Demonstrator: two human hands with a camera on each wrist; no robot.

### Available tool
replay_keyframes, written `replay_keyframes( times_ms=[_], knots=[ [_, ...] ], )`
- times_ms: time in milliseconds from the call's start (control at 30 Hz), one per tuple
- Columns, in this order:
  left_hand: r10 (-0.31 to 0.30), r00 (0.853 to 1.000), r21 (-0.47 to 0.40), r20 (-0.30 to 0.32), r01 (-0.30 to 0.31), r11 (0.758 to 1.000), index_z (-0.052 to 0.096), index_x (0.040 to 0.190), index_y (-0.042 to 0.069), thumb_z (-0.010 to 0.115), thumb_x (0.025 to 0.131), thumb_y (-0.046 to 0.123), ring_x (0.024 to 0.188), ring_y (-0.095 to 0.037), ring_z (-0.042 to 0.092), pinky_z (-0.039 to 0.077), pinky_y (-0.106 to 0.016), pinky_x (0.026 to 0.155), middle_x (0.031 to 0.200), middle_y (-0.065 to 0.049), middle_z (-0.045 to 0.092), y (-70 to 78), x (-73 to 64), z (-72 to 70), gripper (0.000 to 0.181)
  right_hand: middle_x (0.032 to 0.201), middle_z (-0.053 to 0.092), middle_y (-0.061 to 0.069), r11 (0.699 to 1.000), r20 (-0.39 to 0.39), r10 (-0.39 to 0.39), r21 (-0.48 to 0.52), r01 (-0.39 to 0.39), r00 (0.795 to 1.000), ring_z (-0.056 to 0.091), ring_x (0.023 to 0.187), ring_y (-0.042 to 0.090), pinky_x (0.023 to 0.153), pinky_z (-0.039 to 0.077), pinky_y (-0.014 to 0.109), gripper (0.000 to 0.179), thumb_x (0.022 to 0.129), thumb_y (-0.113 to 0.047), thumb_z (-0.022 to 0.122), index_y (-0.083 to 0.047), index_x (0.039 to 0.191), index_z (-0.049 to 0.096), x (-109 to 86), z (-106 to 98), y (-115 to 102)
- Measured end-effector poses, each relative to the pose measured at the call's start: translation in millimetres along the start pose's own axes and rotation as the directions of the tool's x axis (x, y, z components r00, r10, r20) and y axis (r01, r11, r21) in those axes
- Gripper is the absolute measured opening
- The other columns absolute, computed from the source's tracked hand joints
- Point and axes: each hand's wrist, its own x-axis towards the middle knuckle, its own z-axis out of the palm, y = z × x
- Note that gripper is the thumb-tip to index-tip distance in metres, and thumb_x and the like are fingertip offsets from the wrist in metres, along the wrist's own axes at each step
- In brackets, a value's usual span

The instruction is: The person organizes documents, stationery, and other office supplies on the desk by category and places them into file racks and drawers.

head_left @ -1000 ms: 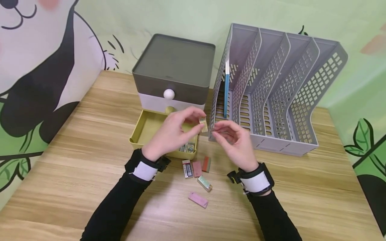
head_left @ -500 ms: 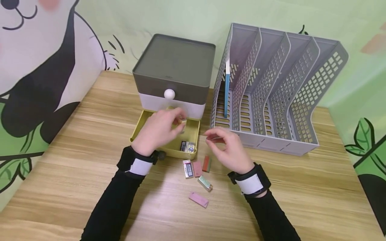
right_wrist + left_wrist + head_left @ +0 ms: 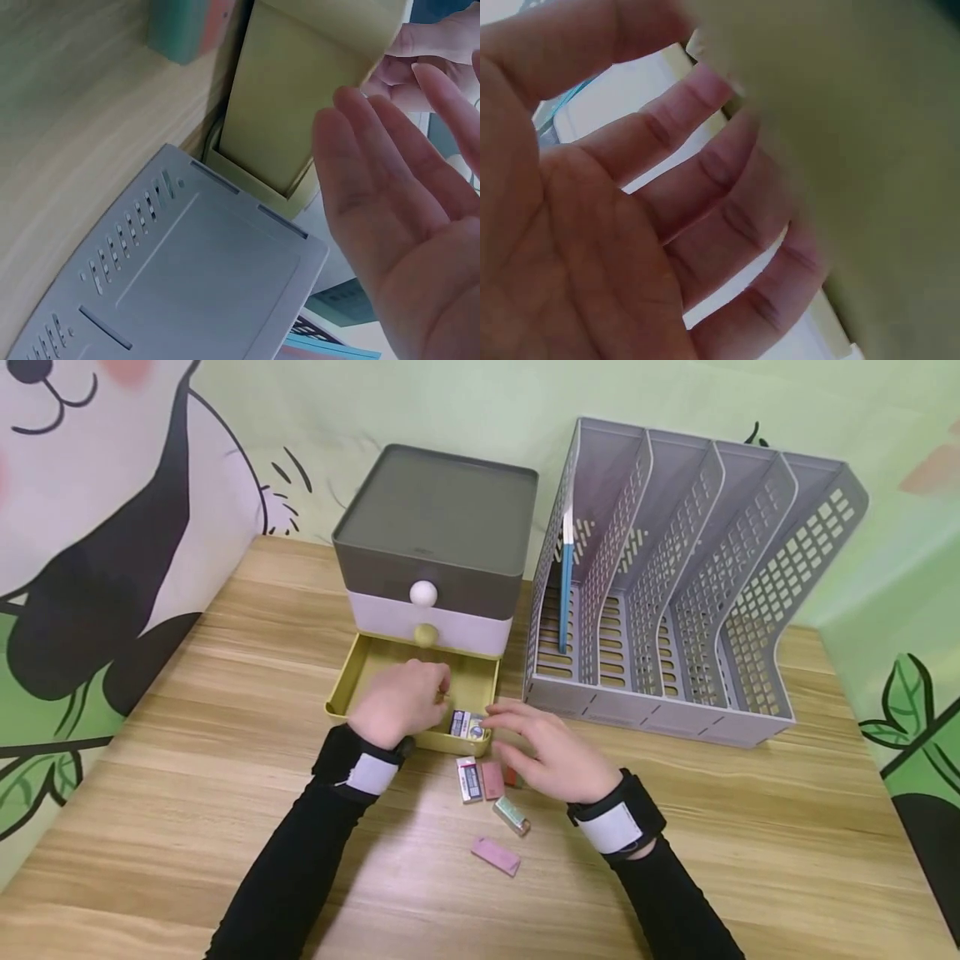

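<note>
My left hand (image 3: 397, 702) reaches down into the pulled-out yellow drawer (image 3: 342, 687), thumb and fingers together. It pinches a small eraser (image 3: 696, 46), of which only a pale corner shows. Two wrapped erasers (image 3: 467, 724) lie inside the drawer's front right corner. My right hand (image 3: 558, 752) has its fingers loosely extended beside that corner. On the table before the drawer are a white-and-dark wrapped eraser (image 3: 469, 780), a pink eraser (image 3: 492, 780), a green-sleeved eraser (image 3: 512, 816) and a long pink eraser (image 3: 496, 856). A red-and-green eraser (image 3: 187, 30) is partly covered by the right hand in the head view.
Above the drawer rises a small cabinet with a dark top (image 3: 442, 510), a white knob (image 3: 423, 594) and a yellow knob (image 3: 426, 636). To its right stands a grey file rack (image 3: 716, 718), with a thin blue book (image 3: 566, 593) in its leftmost slot.
My left hand has moved left and down into the drawer with the small eraser. My right hand has come left and lower, to the drawer's front right corner, its fingers straighter.
</note>
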Motion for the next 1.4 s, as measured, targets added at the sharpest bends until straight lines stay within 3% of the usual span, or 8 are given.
replay_keyframes(
  times_ms=[267,500,667,867,1167,1300,1400],
  knots=[
    [0.01,0.999,0.024,0.035,-0.011,1.0,0.067,0.092,0.011,0.065,0.086,0.02,0.073,-0.02,0.06,0.047,-0.036,0.062,0.084,-0.003,0.066,-0.6,3.1,6.5,0.011,0.139,0.057,0.018,1.0,0.01,0.023,0.007,-0.023,1.0,0.051,0.131,0.029,0.109,0.037,0.04,0.036,0.097,-0.017,0.054,0.0,0.127,0.065,2.5,2,-2],
    [-0.006,0.992,0.033,0.126,0.001,0.999,0.062,0.077,0.012,0.056,0.092,0.019,0.068,-0.02,0.056,0.045,-0.036,0.061,0.072,-0.003,0.058,2.6,1.5,4.9,0.018,0.14,0.055,0.019,0.999,0.029,0.037,0.014,-0.038,0.999,0.049,0.133,0.029,0.11,0.036,0.041,0.037,0.097,-0.017,0.053,0.0,0.127,0.065,3.2,3,-1],
    [-0.03,0.981,0.024,0.193,0.026,0.999,0.065,0.086,0.011,0.054,0.094,0.018,0.073,-0.021,0.058,0.047,-0.038,0.066,0.078,-0.004,0.06,5.3,0.0,3.2,0.016,0.14,0.056,0.019,0.999,0.028,0.04,0.019,-0.04,0.999,0.049,0.133,0.029,0.11,0.036,0.041,0.037,0.097,-0.017,0.052,0.001,0.127,0.065,3.5,4,0],
    [-0.001,0.972,0.005,0.237,0.0,1.0,0.069,0.095,0.008,0.056,0.09,0.013,0.076,-0.021,0.058,0.046,-0.036,0.068,0.086,-0.006,0.063,6.3,0.2,2.8,0.015,0.139,0.056,0.019,0.999,0.028,0.044,0.021,-0.045,0.999,0.049,0.133,0.029,0.11,0.036,0.041,0.037,0.098,-0.017,0.052,0.001,0.126,0.065,3.4,5,1],
    [-0.006,0.982,0.006,0.191,0.005,1.0,0.068,0.116,0.007,0.05,0.094,0.015,0.088,-0.023,0.061,0.05,-0.041,0.078,0.105,-0.008,0.068,8.0,-4.4,-0.8,0.029,0.135,0.059,0.019,0.998,-0.036,0.035,0.053,-0.033,0.999,0.055,0.127,0.029,0.104,0.043,0.04,0.035,0.096,-0.015,0.055,0.002,0.125,0.065,1.9,3,3],
    [0.045,0.994,-0.002,0.095,-0.045,0.999,0.067,0.121,0.008,0.049,0.097,0.018,0.095,-0.023,0.065,0.052,-0.043,0.079,0.11,-0.008,0.07,9.4,-6.3,-3.5,0.031,0.132,0.061,0.02,0.997,-0.085,0.02,0.078,-0.013,0.996,0.057,0.123,0.029,0.098,0.048,0.04,0.034,0.095,-0.012,0.057,0.003,0.124,0.065,0.4,-2,6],
    [0.121,0.993,-0.019,0.007,-0.121,0.992,0.066,0.122,0.008,0.051,0.098,0.019,0.092,-0.022,0.065,0.052,-0.042,0.076,0.108,-0.007,0.07,12.9,-7.3,-4.8,0.03,0.129,0.063,0.019,0.997,-0.121,0.022,0.074,-0.013,0.992,0.059,0.119,0.028,0.094,0.05,0.041,0.033,0.095,-0.012,0.059,0.003,0.124,0.065,-2.4,-9,9]
  ],
)
